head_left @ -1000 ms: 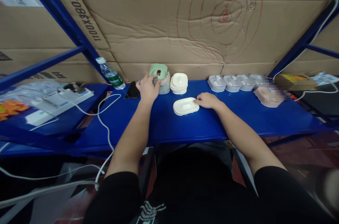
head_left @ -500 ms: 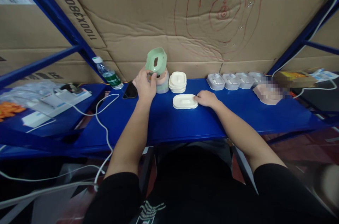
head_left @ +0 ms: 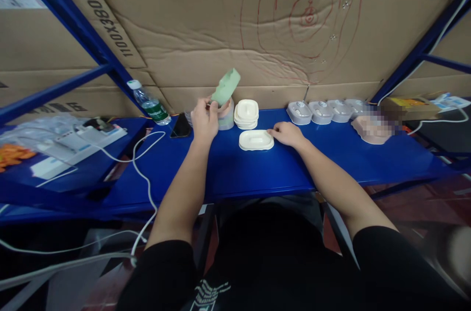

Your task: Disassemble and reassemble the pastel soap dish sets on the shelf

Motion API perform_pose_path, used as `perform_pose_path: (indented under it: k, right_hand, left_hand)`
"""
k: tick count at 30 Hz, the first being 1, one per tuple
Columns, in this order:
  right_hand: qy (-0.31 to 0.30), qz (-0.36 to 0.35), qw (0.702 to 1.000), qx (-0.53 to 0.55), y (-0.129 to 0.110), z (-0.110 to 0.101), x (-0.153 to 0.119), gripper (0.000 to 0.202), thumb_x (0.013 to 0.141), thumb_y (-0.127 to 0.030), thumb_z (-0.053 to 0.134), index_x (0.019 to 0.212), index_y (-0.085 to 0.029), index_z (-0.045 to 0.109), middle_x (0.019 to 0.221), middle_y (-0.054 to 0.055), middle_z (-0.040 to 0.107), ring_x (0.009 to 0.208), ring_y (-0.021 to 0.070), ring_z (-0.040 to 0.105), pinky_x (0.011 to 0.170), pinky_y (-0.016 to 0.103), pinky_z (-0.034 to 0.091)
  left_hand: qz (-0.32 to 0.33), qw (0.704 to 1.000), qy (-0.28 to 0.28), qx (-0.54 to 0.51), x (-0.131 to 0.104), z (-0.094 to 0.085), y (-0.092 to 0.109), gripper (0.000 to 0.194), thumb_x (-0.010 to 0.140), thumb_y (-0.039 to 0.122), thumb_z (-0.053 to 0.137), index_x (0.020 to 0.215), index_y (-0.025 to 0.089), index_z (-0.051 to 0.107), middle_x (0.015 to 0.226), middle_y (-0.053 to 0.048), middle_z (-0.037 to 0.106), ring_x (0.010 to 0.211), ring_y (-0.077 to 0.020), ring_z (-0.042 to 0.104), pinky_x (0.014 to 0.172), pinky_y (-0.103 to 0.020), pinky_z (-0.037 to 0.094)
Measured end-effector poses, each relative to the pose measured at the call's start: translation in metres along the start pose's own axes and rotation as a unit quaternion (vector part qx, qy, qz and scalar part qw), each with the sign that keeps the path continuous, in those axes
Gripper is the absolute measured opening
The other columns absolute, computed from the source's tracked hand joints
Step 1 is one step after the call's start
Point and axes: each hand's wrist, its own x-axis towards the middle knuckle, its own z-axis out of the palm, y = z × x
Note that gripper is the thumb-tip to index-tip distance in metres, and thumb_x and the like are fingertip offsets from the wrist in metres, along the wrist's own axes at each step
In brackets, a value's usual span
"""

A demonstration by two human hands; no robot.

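Observation:
My left hand (head_left: 205, 116) is closed on a pale green plastic part (head_left: 226, 87), held up and tilted above the table with its side toward me. Behind that hand stands a stack of pastel plastic pieces (head_left: 227, 117), partly hidden. My right hand (head_left: 287, 133) has its fingers bent at the right end of a cream oval plastic piece (head_left: 256, 140), which lies flat on the blue table (head_left: 257, 173). Its fingertips touch or nearly touch the edge; whether they grip it I cannot tell. Just beyond sits a pile of cream lids (head_left: 246, 114).
Several clear-topped grey containers (head_left: 299, 113) line the table's back right, with a pinkish piece (head_left: 371, 129) beside them. At left are a water bottle (head_left: 150, 104), a phone (head_left: 181, 126), a white cable (head_left: 149, 188) and a power strip (head_left: 79, 149). Cardboard (head_left: 206, 21) walls the back.
The green part in my left hand has turned from showing its slotted face to showing its side, and leans further right. My right hand stays nearly in place by the cream piece.

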Motion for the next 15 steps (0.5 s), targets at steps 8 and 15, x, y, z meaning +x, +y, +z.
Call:
perform_pose_path:
  k: [8,15]
  right_hand:
    - [0.186,-0.12,0.932,0.287,0.006,0.003,0.003,0.061,0.095,-0.07,0.054,0.122,-0.017,0.067,0.09,0.006,0.073,0.078,0.0206,0.065,0.075,0.033,0.05]
    - [0.188,-0.09,0.93,0.303,0.007,-0.003,0.001,0.057,0.092,-0.076,0.053,0.079,-0.02,0.061,0.069,0.003,0.065,0.066,0.0189,0.058,0.065,0.032,0.042]
  left_hand:
    - [-0.097,0.927,-0.271,-0.239,-0.011,0.013,0.029,0.064,0.1,0.08,0.031,0.086,0.022,0.054,0.064,-0.003,0.06,0.057,-0.0144,0.059,0.056,-0.027,0.045]
    - [-0.165,0.894,-0.351,-0.226,-0.018,0.02,0.037,0.059,0.101,0.072,0.043,0.087,0.019,0.064,0.059,-0.001,0.059,0.053,-0.0142,0.059,0.051,-0.025,0.042]
